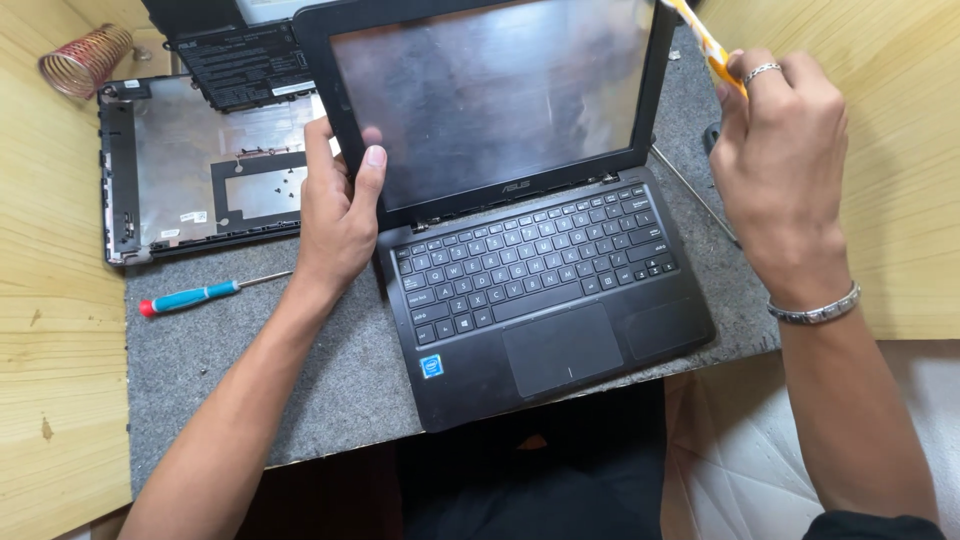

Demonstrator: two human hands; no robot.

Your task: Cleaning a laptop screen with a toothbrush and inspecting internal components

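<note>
Open black laptop [530,250] at frame centre on grey mat [250,380]. Left hand [335,210] grips the screen's left bezel. Right hand [775,165], upper right, clenched on an orange-and-white pry tool [705,40] by the bezel's top corner. Bezel prying in hand, likely; next needs the tip seated in the seam. Screwdriver [195,295], removed base cover [190,170] left.

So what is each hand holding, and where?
Left hand grips the black laptop's screen bezel at its left edge; right hand holds an orange-yellow tool by its lower end.

Place: a small electronics repair workshop
Signs: grey felt mat [330,390] on a wooden worktop [50,330], a removed laptop bottom cover [200,170], a screwdriver [200,295], an opened laptop [530,260]
</note>
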